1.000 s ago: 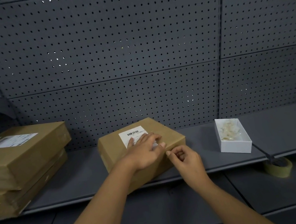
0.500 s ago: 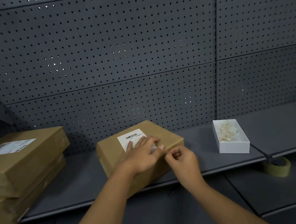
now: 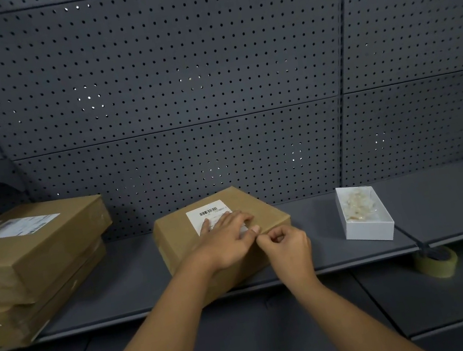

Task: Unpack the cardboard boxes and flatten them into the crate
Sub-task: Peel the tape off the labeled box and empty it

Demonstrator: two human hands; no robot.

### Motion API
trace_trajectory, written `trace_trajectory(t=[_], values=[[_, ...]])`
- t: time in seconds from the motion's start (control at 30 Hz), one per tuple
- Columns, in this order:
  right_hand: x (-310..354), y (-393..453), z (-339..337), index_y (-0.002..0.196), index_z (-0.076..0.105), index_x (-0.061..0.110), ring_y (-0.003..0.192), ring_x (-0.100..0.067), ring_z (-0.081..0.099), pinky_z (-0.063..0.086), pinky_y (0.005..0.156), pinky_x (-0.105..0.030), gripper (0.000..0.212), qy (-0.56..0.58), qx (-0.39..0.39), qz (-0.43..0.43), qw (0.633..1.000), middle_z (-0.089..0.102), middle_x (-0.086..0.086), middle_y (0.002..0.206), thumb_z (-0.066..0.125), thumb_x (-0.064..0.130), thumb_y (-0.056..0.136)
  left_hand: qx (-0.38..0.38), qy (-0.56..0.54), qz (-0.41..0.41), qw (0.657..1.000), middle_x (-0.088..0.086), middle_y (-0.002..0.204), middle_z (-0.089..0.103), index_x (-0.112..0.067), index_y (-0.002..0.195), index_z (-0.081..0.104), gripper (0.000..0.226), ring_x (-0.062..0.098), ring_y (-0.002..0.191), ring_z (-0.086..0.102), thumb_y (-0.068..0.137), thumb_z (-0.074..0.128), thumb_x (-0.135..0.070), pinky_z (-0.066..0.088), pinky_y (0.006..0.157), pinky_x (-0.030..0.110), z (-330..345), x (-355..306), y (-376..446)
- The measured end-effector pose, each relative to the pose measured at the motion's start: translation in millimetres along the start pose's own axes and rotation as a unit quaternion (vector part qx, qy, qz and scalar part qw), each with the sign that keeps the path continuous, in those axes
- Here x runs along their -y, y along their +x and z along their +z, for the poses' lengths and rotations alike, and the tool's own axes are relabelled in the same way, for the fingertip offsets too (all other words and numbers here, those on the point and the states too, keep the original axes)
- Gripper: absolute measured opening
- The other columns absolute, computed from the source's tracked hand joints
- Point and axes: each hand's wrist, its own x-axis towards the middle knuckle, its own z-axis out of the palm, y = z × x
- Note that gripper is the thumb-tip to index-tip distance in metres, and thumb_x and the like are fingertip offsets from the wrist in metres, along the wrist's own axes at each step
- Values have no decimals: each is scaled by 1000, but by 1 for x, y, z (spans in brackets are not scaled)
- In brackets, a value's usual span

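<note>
1. Nearest us, our right hand [image 3: 287,246] is curled at the near right edge of the cardboard box [image 3: 262,211], thumb and fingertip pinched together, seemingly picking at its tape; what they hold is too small to tell.
2. Our left hand [image 3: 227,236] lies flat, fingers straight, pressing the box top over its white label [image 3: 204,214].
3. The box sits on the grey shelf [image 3: 136,273]; we judge unsealing is the step in hand, and next we need a lifted tape end to peel.
4. Beyond: stacked boxes [image 3: 35,258] left, a white tray [image 3: 366,229] right, a tape roll [image 3: 435,263] below. No crate shows.
</note>
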Motion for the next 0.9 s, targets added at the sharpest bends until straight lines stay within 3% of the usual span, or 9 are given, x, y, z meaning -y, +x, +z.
trace_trajectory(t=[0.27,0.37,0.47,0.67,0.9], values=[[-4,0,-3,61,61,4,48,-4,48,40,48,-15,27,-17,-14,-3,1000,58,1,53,78,16,78,8,-3,-1,1000,-12,168,23,-36,155,34,51,8,158,6,108,29,-57,-9,126,51,-3,-1,-2],[-10,1,-13,67,63,4,55,-8,52,39,50,-15,20,-37,-17,12,999,64,-5,62,75,16,78,10,-3,0,1000,-12,168,23,-36,155,34,51,8,158,6,108,29,-57,-8,126,52,-2,0,-2],[-15,-1,-23,74,63,11,64,-12,57,43,56,-23,14,-44,7,17,999,64,-1,69,71,18,84,11,-5,-1,1000,-12,167,23,-36,154,34,51,7,157,7,108,29,-57,-8,126,52,-2,1,-1],[-19,-3,-31,75,60,13,59,0,53,42,55,-16,18,-17,21,-6,1000,60,2,67,62,14,93,11,-4,-3,1000,-11,168,23,-37,154,35,51,7,157,9,108,29,-58,-10,127,50,-2,1,-2],[-24,-3,-35,77,62,17,58,-10,53,44,55,-23,19,-14,32,-22,999,61,1,66,57,11,94,12,-2,-2,1000,-11,168,23,-38,154,34,52,7,157,8,107,28,-60,-10,127,49,-2,1,-2]])
